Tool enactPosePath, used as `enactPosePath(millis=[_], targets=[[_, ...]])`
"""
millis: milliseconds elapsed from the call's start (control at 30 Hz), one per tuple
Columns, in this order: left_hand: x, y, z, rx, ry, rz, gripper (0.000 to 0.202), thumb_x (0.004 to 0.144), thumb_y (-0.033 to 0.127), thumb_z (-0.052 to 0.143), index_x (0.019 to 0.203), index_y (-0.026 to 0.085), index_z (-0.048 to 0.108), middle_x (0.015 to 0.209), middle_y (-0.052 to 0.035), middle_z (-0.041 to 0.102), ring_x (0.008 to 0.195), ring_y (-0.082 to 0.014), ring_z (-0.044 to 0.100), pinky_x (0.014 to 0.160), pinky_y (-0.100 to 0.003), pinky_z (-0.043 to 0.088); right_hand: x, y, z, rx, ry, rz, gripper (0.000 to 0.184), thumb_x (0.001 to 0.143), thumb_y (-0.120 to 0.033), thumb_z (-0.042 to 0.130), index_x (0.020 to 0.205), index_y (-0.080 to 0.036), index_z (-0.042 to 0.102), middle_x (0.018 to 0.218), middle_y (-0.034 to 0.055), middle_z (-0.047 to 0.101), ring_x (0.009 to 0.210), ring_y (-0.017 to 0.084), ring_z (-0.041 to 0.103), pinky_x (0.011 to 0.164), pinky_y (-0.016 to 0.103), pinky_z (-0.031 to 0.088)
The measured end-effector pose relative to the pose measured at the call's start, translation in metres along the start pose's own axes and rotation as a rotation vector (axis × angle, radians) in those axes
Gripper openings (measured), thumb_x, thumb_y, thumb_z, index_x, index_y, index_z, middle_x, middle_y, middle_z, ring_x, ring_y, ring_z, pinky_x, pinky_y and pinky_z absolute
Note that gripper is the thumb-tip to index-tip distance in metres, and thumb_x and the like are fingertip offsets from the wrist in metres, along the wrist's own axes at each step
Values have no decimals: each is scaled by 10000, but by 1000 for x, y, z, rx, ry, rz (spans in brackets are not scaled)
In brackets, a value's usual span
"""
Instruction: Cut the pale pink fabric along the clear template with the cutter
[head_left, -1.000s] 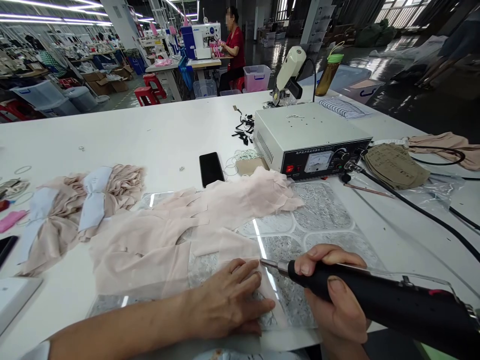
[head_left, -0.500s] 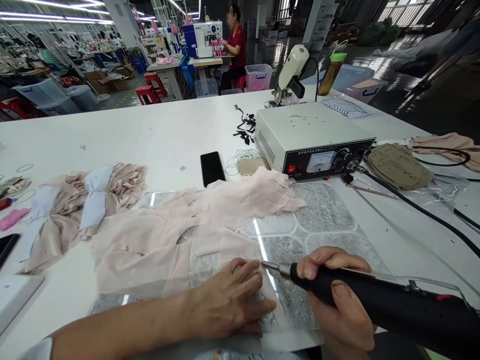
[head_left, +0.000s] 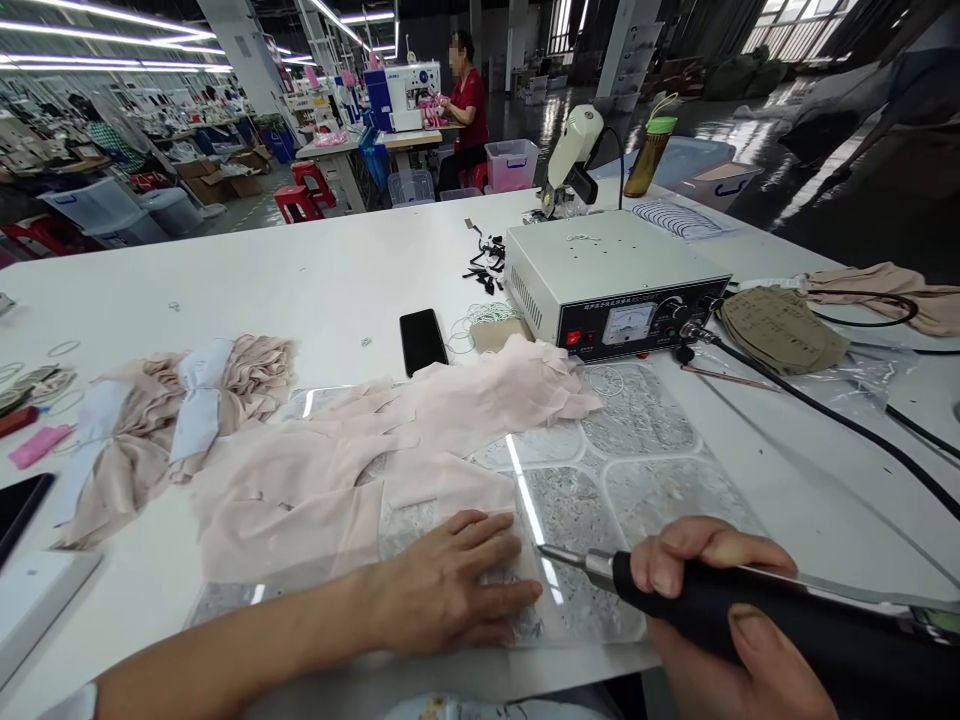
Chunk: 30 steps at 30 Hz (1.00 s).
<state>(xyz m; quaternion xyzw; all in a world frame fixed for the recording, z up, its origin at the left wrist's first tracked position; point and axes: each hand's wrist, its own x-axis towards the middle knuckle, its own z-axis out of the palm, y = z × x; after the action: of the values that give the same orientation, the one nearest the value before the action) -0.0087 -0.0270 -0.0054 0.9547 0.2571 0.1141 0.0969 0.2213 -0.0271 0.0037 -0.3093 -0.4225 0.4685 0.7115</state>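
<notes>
My left hand point(head_left: 457, 585) lies with its fingers stretched out over the edge of thin pale pink fabric point(head_left: 292, 500). In my right hand point(head_left: 720, 580) is a black ultrasonic cutting pen point(head_left: 795, 620) with a metal tip point(head_left: 566, 556). That tip points left, a little to the right of my left fingertips. Under the fabric is a clear patterned mat point(head_left: 660, 490). A black cable point(head_left: 825, 410) runs from the front of a grey control box point(head_left: 630, 270) with a dial and a red switch.
Bundles of beige fabric point(head_left: 135, 440) tied with white strips lie at the left. A phone point(head_left: 423, 342) rests behind the pink fabric. Brown patterned pieces point(head_left: 784, 328) sit right of the box. A bottle point(head_left: 649, 160) stands at the back. Beyond, a person in red point(head_left: 469, 100) sits at a sewing machine.
My right hand has drawn the cutting pen to the right, so its tip is farther from my left fingers. My left hand has flattened from a bent-finger press. The view has shifted slightly.
</notes>
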Motion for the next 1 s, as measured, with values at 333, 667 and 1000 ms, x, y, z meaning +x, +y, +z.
enactPosePath(millis=[333, 667, 1000], targets=[[-5, -19, -6, 127, -24, -34, 316, 1016, 266, 402, 1242, 134, 580, 1326, -107, 576, 1307, -287, 463, 1088, -459, 378, -11, -6, -1, 12, -40, 30, 103, 839, -329, 619, 847, -232, 587, 761, 2, 533, 522, 107, 544, 487, 292, 523], [-7, -28, -12, 94, -41, 18, 367, 967, 126, 402, 1314, 144, 520, 1358, -113, 550, 1338, -255, 432, 1086, -425, 385, -8, 6, 3, 75, 29, -70, 102, 820, -297, 615, 875, -221, 575, 797, -4, 532, 565, 106, 544, 529, 304, 525], [-6, -21, -5, 63, -38, 82, 351, 970, 121, 345, 1236, 124, 575, 1337, -97, 572, 1288, -235, 485, 1031, -385, 419, -5, 25, 9, 57, -3, -95, 101, 822, -240, 566, 922, -224, 569, 844, 8, 543, 601, 113, 556, 568, 303, 521]])
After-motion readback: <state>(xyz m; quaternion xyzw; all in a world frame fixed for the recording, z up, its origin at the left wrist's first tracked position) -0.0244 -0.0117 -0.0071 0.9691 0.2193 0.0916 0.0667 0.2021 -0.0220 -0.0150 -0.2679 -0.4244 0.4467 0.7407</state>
